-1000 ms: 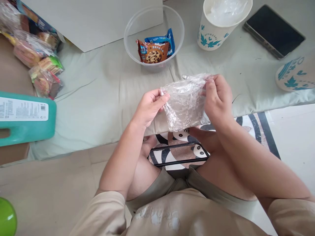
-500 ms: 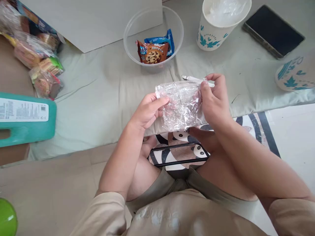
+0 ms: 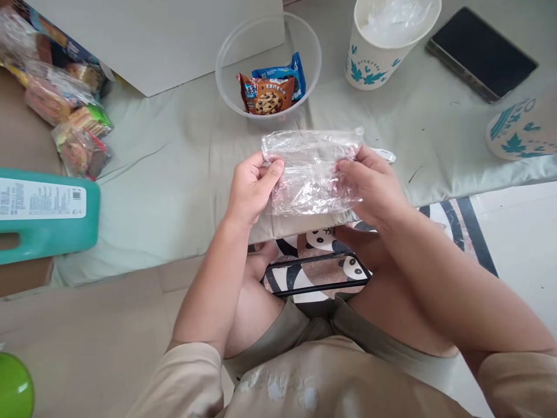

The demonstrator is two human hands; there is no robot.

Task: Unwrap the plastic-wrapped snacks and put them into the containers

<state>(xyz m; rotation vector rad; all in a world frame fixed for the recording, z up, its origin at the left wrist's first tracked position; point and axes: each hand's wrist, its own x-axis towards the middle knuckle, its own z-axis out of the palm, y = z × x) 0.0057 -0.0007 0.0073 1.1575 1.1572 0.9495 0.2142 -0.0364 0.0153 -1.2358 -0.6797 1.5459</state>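
Note:
A crinkled clear plastic bag (image 3: 311, 180) is stretched between my hands, above the front edge of the cloth-covered surface. My left hand (image 3: 255, 184) pinches its left side between thumb and fingers. On the other side, my right hand (image 3: 372, 180) grips the bag the same way, thumb on top. Some of my fingertips show through the film. Behind my right hand lies a slim white tool (image 3: 385, 155), mostly hidden by the hand. Beyond the bag stands a clear plastic bowl (image 3: 226, 87) with a brown cookie packet (image 3: 267, 94) and a blue packet (image 3: 298, 72) inside.
A paper cup (image 3: 369, 67) holding clear film and a phone (image 3: 483, 52) are at back right; another cup (image 3: 517, 136) stands at the right edge. Wrapped snacks (image 3: 80, 148) and a teal container (image 3: 52, 238) are on the left. A white box (image 3: 174, 40) stands behind.
Both hands have raised the bag slightly away from me and moved it left. My right hand has shifted from its upper corner down along the side, and the bag is spread wider.

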